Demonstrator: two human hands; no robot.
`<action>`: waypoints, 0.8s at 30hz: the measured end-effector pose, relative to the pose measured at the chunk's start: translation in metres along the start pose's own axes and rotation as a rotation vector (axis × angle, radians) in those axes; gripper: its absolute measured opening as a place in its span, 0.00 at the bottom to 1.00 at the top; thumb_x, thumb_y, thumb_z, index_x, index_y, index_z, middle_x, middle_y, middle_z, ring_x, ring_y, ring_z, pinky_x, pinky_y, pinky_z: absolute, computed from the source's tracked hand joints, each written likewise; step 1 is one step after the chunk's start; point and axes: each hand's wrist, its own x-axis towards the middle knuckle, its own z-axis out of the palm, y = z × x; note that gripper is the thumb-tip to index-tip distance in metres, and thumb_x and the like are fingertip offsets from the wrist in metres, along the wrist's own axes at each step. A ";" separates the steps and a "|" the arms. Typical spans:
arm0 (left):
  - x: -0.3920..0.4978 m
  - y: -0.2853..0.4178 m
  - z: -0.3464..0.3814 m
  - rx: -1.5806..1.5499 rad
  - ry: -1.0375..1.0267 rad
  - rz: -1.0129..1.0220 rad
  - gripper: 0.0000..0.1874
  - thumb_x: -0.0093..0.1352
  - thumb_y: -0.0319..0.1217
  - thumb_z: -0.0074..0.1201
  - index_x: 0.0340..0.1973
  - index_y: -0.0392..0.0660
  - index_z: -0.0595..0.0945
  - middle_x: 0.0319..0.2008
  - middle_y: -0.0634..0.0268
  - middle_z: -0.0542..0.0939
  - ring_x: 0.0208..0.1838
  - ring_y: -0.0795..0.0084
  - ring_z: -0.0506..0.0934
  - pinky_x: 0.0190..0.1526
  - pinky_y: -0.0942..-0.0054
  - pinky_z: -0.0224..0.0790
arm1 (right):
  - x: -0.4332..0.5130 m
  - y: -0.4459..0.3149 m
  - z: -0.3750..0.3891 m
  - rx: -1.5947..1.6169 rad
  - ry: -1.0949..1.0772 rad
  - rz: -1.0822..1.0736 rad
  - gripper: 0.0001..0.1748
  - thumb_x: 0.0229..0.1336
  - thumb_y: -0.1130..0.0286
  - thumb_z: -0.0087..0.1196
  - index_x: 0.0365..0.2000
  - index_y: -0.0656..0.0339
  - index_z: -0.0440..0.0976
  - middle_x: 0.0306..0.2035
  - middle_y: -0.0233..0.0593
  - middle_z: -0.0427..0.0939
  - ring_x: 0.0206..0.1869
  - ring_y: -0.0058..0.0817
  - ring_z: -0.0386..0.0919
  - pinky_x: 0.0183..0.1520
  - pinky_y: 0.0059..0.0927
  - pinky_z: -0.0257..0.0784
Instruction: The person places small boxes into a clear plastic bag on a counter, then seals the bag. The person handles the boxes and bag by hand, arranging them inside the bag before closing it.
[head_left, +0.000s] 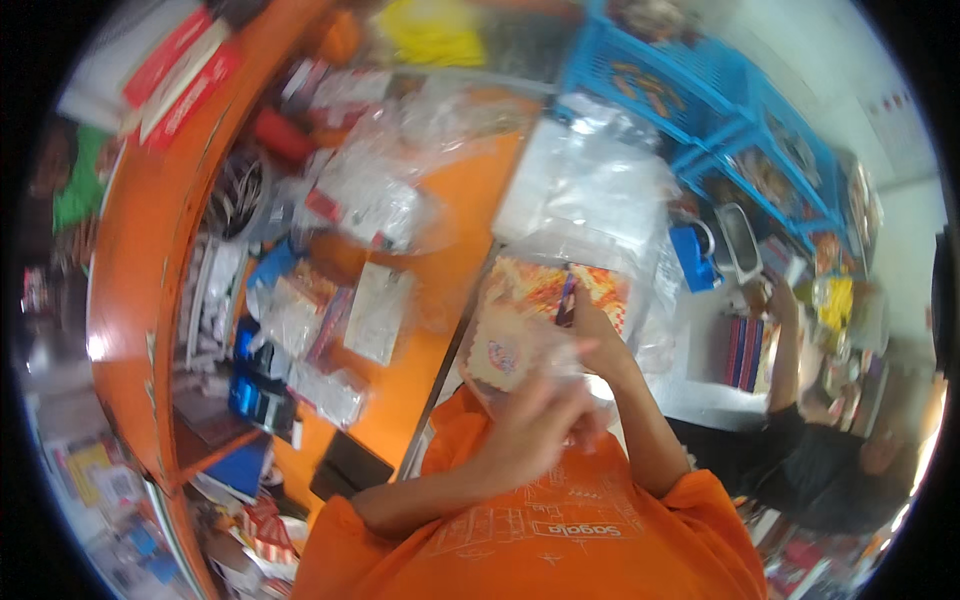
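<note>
Before me, a printed packet (529, 277) with orange flame-like artwork lies in a clear plastic bag (652, 322). A cream panel (499, 349) with a small emblem covers its near part. My right hand (596, 330) reaches onto the packet, its fingers by a dark blue strip (565, 298) between two printed areas. Whether those fingers grip anything is hidden. Nearer my body, my left hand (544, 409) is blurred by motion, with its fingers bent beside some clear plastic. I cannot tell whether it holds that plastic.
At right, another person's hand (784, 300) is near a stack of red and blue booklets or boxes (745, 352). Blue plastic baskets (705, 131), a blue tape dispenser (691, 259) and a metal tray (739, 241) stand beyond. Bagged goods (375, 202) cover the orange table (480, 180) at left.
</note>
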 end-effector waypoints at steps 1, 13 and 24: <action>0.005 -0.006 0.001 -0.038 -0.101 0.031 0.23 0.79 0.33 0.38 0.68 0.39 0.60 0.27 0.61 0.78 0.29 0.73 0.77 0.32 0.74 0.71 | 0.011 0.015 0.017 0.031 0.034 0.053 0.44 0.54 0.49 0.65 0.58 0.77 0.64 0.41 0.57 0.82 0.41 0.46 0.82 0.41 0.43 0.76; -0.019 -0.082 -0.118 0.229 0.601 0.414 0.24 0.77 0.38 0.47 0.64 0.37 0.66 0.57 0.57 0.72 0.57 0.71 0.73 0.53 0.72 0.70 | 0.017 0.006 0.027 0.838 -0.129 -0.102 0.37 0.65 0.69 0.56 0.69 0.61 0.52 0.53 0.45 0.75 0.52 0.35 0.78 0.48 0.36 0.79; 0.084 -0.196 -0.163 0.536 0.439 0.161 0.46 0.70 0.58 0.46 0.69 0.29 0.58 0.65 0.33 0.65 0.68 0.40 0.64 0.68 0.54 0.56 | -0.015 0.070 0.057 0.549 -0.116 -0.008 0.39 0.56 0.76 0.62 0.65 0.63 0.55 0.53 0.45 0.74 0.51 0.35 0.77 0.50 0.37 0.78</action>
